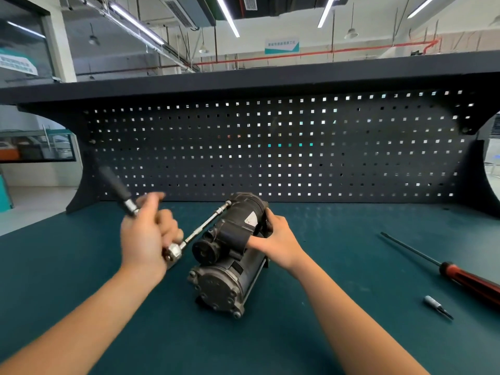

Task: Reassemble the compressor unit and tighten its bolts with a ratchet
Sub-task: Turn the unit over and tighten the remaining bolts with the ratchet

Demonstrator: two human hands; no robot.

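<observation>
Left hand (146,234) curled round ratchet (119,189) near its head, motion-blurred; black handle points up-left. Extension bar (201,227) runs from ratchet head up-right to compressor's far end. Compressor (224,269) lies mid-mat (338,280), long axis near-to-far, bolted end cap facing viewer. Right hand (276,239) grips its upper cylinder. Far right: screwdriver (465,278), shaft pointing up-left; small bit (434,304) just beside it.

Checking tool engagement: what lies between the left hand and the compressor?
In the head view, a silver extension bar spans it, from the ratchet in the left hand to the far end of the compressor.
</observation>
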